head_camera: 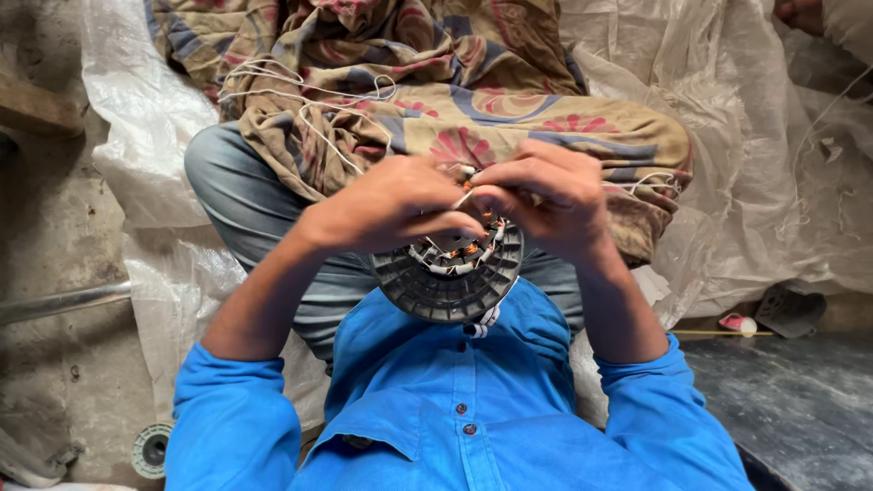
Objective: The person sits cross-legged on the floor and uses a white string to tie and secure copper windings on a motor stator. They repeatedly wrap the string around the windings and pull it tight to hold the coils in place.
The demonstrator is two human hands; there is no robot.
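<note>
The round dark stator point(450, 277), ringed with white-sleeved copper coils, rests on the person's lap against the blue shirt point(455, 409), its upper edge tucked beneath both hands. The left hand point(396, 205) is curled over the top left of the ring, fingers closed, seemingly pinching a thin white thread point(464, 198) at the fingertips. The right hand point(546, 195) is likewise closed, meeting the left just above the coils (what exactly it grips is hidden by the knuckles). Lacing like this seems to go best with the thread kept taut and low against the windings, the ring braced on the lap so it cannot turn, and each pull kept short to avoid scraping the copper. Loose white thread also trails across the patterned cloth point(436, 100) on the far knee, with plastic sheeting point(782, 182) covering the floor around.
</note>
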